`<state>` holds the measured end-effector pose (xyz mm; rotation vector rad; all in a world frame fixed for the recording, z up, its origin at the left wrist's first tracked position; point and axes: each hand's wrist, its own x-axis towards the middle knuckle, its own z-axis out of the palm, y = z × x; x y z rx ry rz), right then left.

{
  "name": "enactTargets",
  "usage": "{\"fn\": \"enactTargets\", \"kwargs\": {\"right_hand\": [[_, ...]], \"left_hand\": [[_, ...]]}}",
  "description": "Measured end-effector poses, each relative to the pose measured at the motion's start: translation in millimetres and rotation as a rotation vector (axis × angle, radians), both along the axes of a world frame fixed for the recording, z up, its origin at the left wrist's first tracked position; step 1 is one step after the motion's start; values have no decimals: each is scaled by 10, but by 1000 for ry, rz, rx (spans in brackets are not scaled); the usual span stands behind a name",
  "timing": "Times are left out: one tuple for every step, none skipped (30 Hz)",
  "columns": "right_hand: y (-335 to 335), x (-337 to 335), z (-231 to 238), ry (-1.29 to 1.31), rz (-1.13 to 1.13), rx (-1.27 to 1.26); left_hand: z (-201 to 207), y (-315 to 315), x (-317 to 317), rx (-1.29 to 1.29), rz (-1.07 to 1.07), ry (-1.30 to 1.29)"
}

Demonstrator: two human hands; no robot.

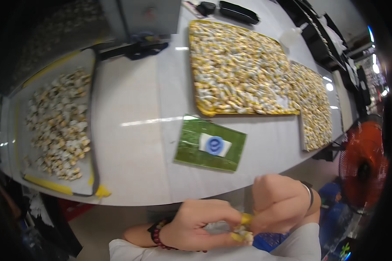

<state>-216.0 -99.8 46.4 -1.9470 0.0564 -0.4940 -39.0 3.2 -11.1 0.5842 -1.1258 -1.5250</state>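
Low over my lap, close to the near table edge, my left hand (200,224) pinches a small whitish shell-like piece (248,238) between thumb and forefinger. Yellow coverings show at those two fingertips. My right hand (278,203) is curled closed against the left fingertips; whatever it grips is hidden by its own fingers. Ahead of both hands, a green mat (187,150) lies on the table with a white paper (226,149) and a round blue item (214,145) on it. Beyond the mat stands a yellow-rimmed tray (244,114) full of small shiny white-and-yellow pieces.
A second tray (304,130) of similar pieces adjoins on the right. On the left, a dark-edged tray (92,130) holds duller pieces. A black case (238,12) and a grey box (150,19) stand at the back. An orange fan (363,158) is at the right.
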Motion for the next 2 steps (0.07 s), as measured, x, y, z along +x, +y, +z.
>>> {"fn": "enactTargets", "kwargs": {"right_hand": [[52, -12, -65, -48, -18, 2], [89, -5, -87, -43, -26, -68]], "left_hand": [[11, -19, 46, -30, -50, -44], [61, 11, 79, -7, -41, -42]]}}
